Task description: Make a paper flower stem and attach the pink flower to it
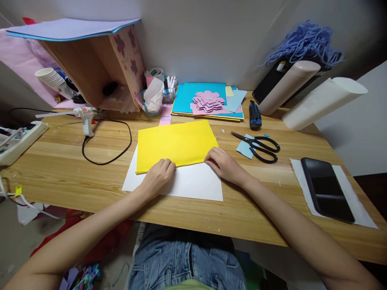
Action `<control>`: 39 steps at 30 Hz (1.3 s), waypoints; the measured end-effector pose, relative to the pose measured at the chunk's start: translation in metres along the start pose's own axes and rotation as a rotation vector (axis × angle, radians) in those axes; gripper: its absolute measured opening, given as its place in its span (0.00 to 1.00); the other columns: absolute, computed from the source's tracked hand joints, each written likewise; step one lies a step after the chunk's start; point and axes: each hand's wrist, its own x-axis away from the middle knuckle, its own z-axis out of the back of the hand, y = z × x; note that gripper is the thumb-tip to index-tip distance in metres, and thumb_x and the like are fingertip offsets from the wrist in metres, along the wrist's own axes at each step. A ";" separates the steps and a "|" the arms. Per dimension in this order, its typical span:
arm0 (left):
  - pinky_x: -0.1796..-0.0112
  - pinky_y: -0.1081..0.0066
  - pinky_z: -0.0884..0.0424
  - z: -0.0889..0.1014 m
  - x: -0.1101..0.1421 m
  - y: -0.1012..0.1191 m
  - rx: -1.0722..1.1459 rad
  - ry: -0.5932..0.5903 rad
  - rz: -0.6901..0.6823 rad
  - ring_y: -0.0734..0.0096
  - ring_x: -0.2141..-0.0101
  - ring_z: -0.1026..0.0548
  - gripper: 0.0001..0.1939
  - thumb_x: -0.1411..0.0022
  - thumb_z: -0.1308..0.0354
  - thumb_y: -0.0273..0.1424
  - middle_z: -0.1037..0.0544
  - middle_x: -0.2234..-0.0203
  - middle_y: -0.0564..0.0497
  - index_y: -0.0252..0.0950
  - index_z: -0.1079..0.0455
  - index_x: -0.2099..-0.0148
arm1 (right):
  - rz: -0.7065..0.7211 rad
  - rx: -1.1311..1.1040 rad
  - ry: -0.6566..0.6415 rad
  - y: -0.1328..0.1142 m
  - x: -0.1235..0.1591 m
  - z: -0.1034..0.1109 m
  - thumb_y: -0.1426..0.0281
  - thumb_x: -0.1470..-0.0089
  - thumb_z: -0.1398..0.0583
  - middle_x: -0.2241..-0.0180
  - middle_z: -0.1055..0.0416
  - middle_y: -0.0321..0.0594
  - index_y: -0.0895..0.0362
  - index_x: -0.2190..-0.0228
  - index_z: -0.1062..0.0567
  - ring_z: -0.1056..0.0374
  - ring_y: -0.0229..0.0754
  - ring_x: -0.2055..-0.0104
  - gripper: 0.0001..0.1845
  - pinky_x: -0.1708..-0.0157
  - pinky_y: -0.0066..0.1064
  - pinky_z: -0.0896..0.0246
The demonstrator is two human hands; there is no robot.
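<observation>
A sheet of yellow paper (177, 143) lies on a white sheet (193, 183) in front of me, with a narrow fold along its near edge. My left hand (161, 173) is closed at the middle of that edge, fingers curled on the fold. At the near right corner, my right hand (222, 163) pinches the same edge between thumb and fingers. The fingertips of both hands are partly hidden against the paper.
Black-handled scissors (261, 148) lie right of the paper on a light blue scrap, near a utility knife (254, 116). A glue gun (87, 121) with its looping cord stands left. Behind are blue sheets bearing a pink paper flower (208, 100). A phone (328, 189) rests far right.
</observation>
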 end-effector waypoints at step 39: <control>0.64 0.65 0.36 0.007 0.050 -0.067 0.041 0.023 0.188 0.63 0.66 0.33 0.09 0.36 0.56 0.28 0.31 0.67 0.45 0.35 0.35 0.61 | -0.022 0.070 0.018 -0.005 0.002 -0.005 0.74 0.44 0.48 0.69 0.34 0.43 0.57 0.70 0.34 0.39 0.44 0.65 0.04 0.65 0.36 0.42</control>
